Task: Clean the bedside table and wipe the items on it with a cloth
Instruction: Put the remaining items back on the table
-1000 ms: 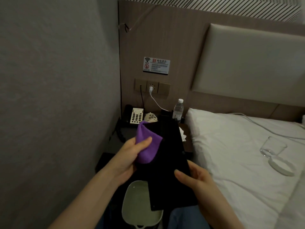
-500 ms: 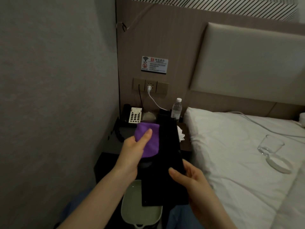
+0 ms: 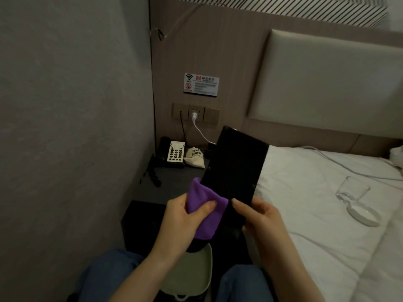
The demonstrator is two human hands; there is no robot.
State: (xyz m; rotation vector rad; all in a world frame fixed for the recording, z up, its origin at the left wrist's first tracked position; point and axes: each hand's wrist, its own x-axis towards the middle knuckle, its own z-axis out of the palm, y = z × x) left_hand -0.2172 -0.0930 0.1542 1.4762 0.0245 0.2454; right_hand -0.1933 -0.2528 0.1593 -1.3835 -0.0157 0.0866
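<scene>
Here, your right hand (image 3: 259,216) grips the black tray (image 3: 235,171) above the bedside table (image 3: 174,184) while your left hand (image 3: 185,221) pinches the purple cloth (image 3: 205,212) against its lower edge; wipe upward next.

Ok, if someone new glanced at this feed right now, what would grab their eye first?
Probably the purple cloth, the one bright colour, gripped in the left hand at centre, against the lower edge of a flat black board that the right hand holds tilted up. Next, the clear glass lying on the white bed at right, beside a small white dish.
</scene>
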